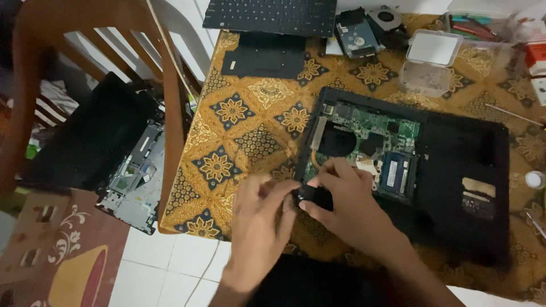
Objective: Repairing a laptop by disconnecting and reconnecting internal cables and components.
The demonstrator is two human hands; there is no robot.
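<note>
Small black part [313, 196] pinched between both hands, at opened laptop base [455, 170] near edge. Left hand [259, 219] grips from 9 o'clock, right hand [347, 204] from 3; both equally close.

A black keyboard [272, 16] lies at the table's far edge, with a flat black panel [265, 57] just below it on the gold patterned tablecloth [250, 131]. A hard drive [356, 35] and a small fan [385, 16] sit beside the keyboard. To their right stands a clear plastic container [431, 62] with a white lid. A small white cap [534, 179] rests near the right edge. Left of the table stands a wooden chair [170, 102], and a grey laptop palmrest cover [136, 176] lies beside it above the white floor tiles [165, 267].
</note>
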